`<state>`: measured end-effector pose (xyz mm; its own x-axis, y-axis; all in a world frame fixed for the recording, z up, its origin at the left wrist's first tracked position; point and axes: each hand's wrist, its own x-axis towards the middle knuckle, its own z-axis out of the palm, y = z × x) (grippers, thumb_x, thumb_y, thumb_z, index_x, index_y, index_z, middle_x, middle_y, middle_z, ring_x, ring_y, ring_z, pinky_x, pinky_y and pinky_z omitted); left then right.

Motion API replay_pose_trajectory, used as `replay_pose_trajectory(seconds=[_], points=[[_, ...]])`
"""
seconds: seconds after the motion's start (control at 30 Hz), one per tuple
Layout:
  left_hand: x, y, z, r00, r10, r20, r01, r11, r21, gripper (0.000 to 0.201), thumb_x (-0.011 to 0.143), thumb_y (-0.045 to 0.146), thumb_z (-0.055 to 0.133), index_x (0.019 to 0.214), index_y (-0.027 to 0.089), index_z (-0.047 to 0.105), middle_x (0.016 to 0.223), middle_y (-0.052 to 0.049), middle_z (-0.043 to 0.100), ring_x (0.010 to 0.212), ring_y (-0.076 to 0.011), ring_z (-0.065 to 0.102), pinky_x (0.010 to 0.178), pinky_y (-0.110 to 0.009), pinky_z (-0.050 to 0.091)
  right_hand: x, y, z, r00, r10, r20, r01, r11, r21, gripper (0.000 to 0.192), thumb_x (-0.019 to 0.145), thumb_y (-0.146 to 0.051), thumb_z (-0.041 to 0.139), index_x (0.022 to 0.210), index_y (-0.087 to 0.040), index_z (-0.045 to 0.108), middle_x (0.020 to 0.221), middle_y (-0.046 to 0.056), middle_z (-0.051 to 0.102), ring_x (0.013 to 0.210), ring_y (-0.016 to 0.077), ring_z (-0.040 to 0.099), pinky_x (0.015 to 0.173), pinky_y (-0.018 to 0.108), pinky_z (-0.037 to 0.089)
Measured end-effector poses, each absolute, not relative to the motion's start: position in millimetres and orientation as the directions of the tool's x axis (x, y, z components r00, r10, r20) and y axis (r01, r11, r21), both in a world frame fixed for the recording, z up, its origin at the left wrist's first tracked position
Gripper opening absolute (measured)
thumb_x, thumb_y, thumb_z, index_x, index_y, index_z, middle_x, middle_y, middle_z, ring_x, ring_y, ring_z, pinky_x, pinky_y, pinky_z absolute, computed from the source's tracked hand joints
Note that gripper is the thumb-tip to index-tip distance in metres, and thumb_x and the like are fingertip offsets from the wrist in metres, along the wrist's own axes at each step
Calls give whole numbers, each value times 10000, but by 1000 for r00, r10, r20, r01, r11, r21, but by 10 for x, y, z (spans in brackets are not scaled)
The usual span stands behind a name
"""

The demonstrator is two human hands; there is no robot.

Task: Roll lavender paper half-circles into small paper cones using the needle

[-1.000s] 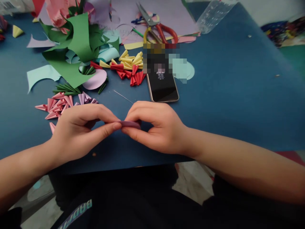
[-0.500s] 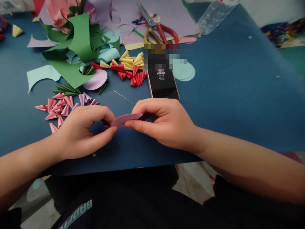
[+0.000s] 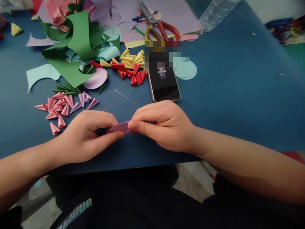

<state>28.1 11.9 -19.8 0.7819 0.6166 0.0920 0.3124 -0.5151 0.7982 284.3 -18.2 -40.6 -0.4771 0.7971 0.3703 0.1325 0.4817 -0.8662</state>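
Note:
Between both hands, close to the table's front edge, is a small piece of purple paper (image 3: 119, 126), bent or partly folded. My left hand (image 3: 92, 136) pinches its left part between thumb and fingers. The thumb and index finger of my right hand (image 3: 164, 125) are closed on its right end, hiding that end. A thin needle-like rod (image 3: 126, 98) lies just beyond the hands. Behind my left hand are several small rolled paper cones: pink ones (image 3: 58, 106), purple ones (image 3: 82, 99) and dark green ones (image 3: 69, 88).
A phone (image 3: 165, 86) lies beyond my right hand, with pale blue paper circles (image 3: 187, 68) beside it. Scissors (image 3: 158, 24) rest on purple sheets. Red cones (image 3: 139, 78), yellow cones (image 3: 131, 58) and green paper scraps (image 3: 81, 38) lie farther back; a clear plastic sleeve (image 3: 216, 14) sits at the far edge.
The right thumb and fingers have drawn together and moved slightly nearer the left hand. The left fingers have shifted right along the purple paper, and less of it shows.

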Motion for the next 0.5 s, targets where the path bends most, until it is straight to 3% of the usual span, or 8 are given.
replay_pose_trajectory(seconds=[0.1, 0.27, 0.5], points=[[267, 123, -200, 772, 632, 74, 333, -500, 799, 326, 1078, 323, 723, 772, 236, 654, 635, 31, 580, 571, -138, 528, 547, -297, 403, 2860, -168, -420, -451, 785, 424, 177, 545, -820, 289, 1072, -374, 835, 852, -185, 833, 778, 8, 804, 688, 110, 708, 659, 234, 534], [212, 96, -270, 740, 661, 123, 380, -563, 734, 275, 1078, 341, 717, 828, 229, 743, 634, 25, 588, 558, -142, 504, 556, -316, 373, 2847, -157, -460, -469, 759, 452, 202, 590, -781, 295, 1022, -370, 896, 831, -170, 792, 758, 9, 776, 666, 108, 687, 643, 235, 513], [205, 102, -251, 717, 691, 87, 415, -525, 743, 186, 1061, 389, 766, 1048, 226, 854, 866, -8, 821, 728, -154, 705, 676, -253, 503, 2817, -170, -534, -463, 740, 487, 216, 628, -748, 300, 1056, -329, 858, 826, -158, 772, 749, -4, 750, 666, 90, 660, 641, 217, 489]])
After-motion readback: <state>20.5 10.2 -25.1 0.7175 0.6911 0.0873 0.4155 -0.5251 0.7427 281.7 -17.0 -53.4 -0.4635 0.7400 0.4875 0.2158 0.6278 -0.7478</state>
